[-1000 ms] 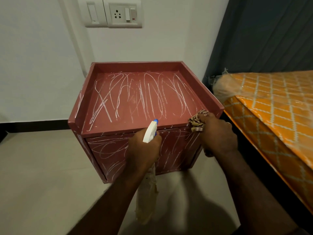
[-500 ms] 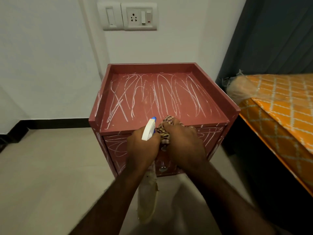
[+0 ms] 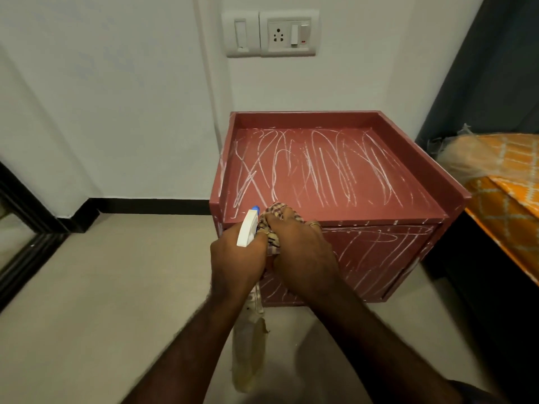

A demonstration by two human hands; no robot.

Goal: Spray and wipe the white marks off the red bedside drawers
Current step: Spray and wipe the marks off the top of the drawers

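The red bedside drawers (image 3: 335,182) stand against the white wall, with white scribbles across the top and the front panel. My left hand (image 3: 236,263) grips a spray bottle (image 3: 248,339) whose white head with a blue nozzle rises above my fingers, close to the unit's front left corner. My right hand (image 3: 300,252) holds a checked cloth (image 3: 272,218) bunched against the front top edge, right beside the spray head. Both hands touch each other.
A bed with an orange patterned cover (image 3: 507,182) sits tight to the right of the drawers, a dark curtain (image 3: 490,68) behind it. A switch and socket plate (image 3: 271,33) is on the wall above. Beige floor (image 3: 102,301) lies open to the left.
My right hand with the cloth has slid left along the front edge, from the right corner to the left corner beside the spray bottle. The view has shifted left, so the drawers appear further right.
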